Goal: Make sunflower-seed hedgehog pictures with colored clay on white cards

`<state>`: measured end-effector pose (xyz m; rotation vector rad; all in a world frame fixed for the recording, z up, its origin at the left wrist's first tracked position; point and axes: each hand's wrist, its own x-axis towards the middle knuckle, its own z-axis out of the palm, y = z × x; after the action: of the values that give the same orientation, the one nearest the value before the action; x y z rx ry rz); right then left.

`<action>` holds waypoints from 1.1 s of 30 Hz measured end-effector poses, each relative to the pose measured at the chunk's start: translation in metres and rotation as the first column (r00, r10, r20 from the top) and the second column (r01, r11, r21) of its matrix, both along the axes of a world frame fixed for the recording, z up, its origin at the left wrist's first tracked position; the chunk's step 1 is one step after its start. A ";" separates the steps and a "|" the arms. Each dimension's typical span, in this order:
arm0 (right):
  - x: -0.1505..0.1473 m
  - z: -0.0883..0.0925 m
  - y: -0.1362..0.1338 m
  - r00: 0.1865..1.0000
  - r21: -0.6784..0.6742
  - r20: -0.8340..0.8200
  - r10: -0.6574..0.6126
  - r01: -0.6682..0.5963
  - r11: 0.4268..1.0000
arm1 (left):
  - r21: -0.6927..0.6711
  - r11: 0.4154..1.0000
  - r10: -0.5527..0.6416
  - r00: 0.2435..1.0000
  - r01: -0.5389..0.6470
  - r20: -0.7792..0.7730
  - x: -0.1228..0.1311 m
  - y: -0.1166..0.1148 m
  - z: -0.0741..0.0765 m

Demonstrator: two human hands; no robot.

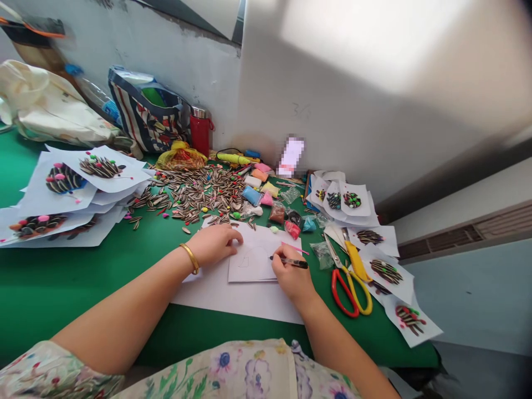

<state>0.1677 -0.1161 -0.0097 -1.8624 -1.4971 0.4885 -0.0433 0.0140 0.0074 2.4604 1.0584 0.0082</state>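
A black pen [294, 262] is gripped in my right hand [293, 277], its tip at the right part of a small white sheet [253, 271]. Faint pencil-thin lines forming a small angular shape show on that sheet's left part. My left hand [216, 244], with a gold bangle [190, 258] at the wrist, rests flat at the sheet's upper left edge, fingers stretched out and slightly bent. Beneath lies a larger white paper [236, 302]. A thin pink stick [300, 250] lies just beyond the pen.
Striped sunflower seeds [203, 191] are heaped behind the papers, beside small bags of coloured clay [251, 195]. Red-and-yellow scissors [347, 282] and a yellow cutter [356, 256] lie at right. Seed-decorated papers are stacked left [83, 191] and right [386, 271]. A red flask [200, 132] stands against the wall.
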 end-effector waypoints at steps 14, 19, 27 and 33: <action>-0.015 -0.009 -0.007 0.947 -0.002 -0.194 0.258 -0.263 0.965 | 0.007 1.000 -0.007 1.000 0.007 0.001 0.000 0.000 -0.001; -0.016 -0.006 -0.006 0.947 -0.008 -0.185 0.261 -0.267 0.964 | 0.008 1.000 -0.003 1.000 0.003 0.004 -0.001 0.000 -0.002; -0.006 -0.009 -0.005 0.972 -0.058 -0.214 0.097 -0.112 0.992 | -0.001 1.000 -0.002 1.000 0.002 0.006 -0.001 0.001 -0.003; 0.008 -0.010 0.000 0.981 -0.039 -0.194 0.002 -0.009 0.999 | -0.003 1.000 -0.012 1.000 0.012 -0.003 -0.001 0.001 -0.002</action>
<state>0.1754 -0.1166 -0.0200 -1.7849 -1.3716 0.6865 -0.0441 0.0150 0.0052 2.4648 1.0438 -0.0013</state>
